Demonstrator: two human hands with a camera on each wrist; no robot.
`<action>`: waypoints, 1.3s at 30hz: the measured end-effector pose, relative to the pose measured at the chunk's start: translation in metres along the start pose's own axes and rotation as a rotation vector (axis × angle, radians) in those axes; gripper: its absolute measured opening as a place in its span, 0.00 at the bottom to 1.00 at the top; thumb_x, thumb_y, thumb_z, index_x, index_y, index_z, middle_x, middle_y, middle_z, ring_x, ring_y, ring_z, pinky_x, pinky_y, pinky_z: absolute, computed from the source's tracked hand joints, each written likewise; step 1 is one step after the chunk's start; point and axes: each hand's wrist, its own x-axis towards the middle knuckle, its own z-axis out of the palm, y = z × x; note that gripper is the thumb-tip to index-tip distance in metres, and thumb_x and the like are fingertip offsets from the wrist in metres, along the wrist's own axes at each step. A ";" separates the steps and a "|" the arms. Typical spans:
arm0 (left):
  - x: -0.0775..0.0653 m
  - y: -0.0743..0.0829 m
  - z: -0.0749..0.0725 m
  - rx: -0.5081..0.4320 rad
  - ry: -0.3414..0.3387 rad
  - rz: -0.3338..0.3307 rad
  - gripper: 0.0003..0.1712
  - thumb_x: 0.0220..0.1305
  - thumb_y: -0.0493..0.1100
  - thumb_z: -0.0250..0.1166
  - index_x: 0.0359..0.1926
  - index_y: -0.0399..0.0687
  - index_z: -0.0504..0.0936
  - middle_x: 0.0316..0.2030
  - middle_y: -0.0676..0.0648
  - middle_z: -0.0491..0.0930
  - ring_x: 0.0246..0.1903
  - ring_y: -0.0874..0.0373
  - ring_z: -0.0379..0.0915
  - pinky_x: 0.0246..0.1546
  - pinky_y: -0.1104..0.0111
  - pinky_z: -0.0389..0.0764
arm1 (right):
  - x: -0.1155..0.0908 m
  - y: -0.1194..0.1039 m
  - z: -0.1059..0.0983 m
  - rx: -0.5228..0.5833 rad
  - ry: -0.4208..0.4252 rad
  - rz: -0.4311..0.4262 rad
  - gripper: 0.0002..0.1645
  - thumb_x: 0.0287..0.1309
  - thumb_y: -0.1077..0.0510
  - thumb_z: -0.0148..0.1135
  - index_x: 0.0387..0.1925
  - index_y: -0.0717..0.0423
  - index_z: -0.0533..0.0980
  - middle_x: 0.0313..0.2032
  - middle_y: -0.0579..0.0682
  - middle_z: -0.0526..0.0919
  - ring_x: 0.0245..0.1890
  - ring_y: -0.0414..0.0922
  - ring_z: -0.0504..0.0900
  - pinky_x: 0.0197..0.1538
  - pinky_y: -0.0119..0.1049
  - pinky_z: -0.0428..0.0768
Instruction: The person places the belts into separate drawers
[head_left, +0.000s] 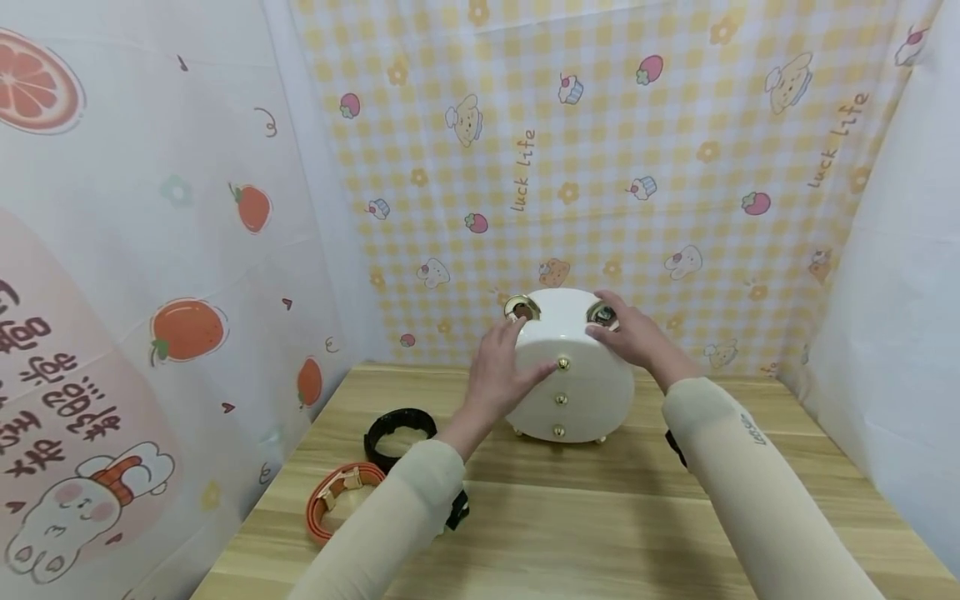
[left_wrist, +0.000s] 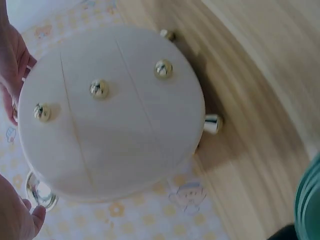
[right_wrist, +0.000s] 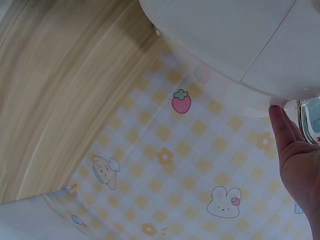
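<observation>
A white rounded chest (head_left: pixel 573 400) with drawer seams, gold knobs and short gold feet stands on the wooden tabletop. Gold round fittings sit at its upper corners. My left hand (head_left: pixel 498 367) is at the left upper corner. Its fingertips are by the left gold fitting (left_wrist: pixel 41 192), the thumb stretched toward the top knob (head_left: pixel 564 364). At the opposite corner my right hand (head_left: pixel 633 332) spreads thumb and forefinger around the right gold fitting (head_left: pixel 602 314). Straight fingers of that hand meet the chest's edge in the right wrist view. Some fingertips are hidden behind the chest.
Left of the chest lie a coiled black belt (head_left: pixel 400 421) and a coiled orange belt (head_left: pixel 322 500) with a gold buckle. Printed cloth (head_left: pixel 450 167) hangs behind the table and along both sides. A pale green ringed object (left_wrist: pixel 309 205) shows at the left wrist view's edge.
</observation>
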 end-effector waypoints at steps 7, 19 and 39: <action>-0.015 0.007 0.018 -0.095 0.055 -0.045 0.46 0.57 0.61 0.72 0.69 0.45 0.68 0.64 0.43 0.68 0.61 0.47 0.66 0.55 0.53 0.75 | 0.000 0.001 0.001 0.001 0.006 0.000 0.45 0.71 0.46 0.56 0.77 0.54 0.47 0.63 0.77 0.65 0.59 0.73 0.69 0.60 0.67 0.67; -0.033 0.023 0.053 -0.313 0.164 -0.148 0.40 0.56 0.55 0.74 0.65 0.46 0.72 0.59 0.48 0.72 0.56 0.53 0.70 0.57 0.60 0.74 | -0.004 0.001 0.001 -0.022 0.004 -0.016 0.46 0.71 0.46 0.56 0.77 0.56 0.46 0.64 0.78 0.63 0.60 0.75 0.67 0.61 0.68 0.65; -0.027 0.041 0.091 -0.520 0.415 -0.424 0.22 0.54 0.45 0.76 0.49 0.45 0.81 0.39 0.50 0.79 0.39 0.55 0.75 0.42 0.65 0.77 | -0.002 -0.002 0.001 -0.008 0.012 -0.013 0.44 0.71 0.47 0.57 0.76 0.57 0.47 0.64 0.78 0.63 0.60 0.74 0.67 0.60 0.67 0.66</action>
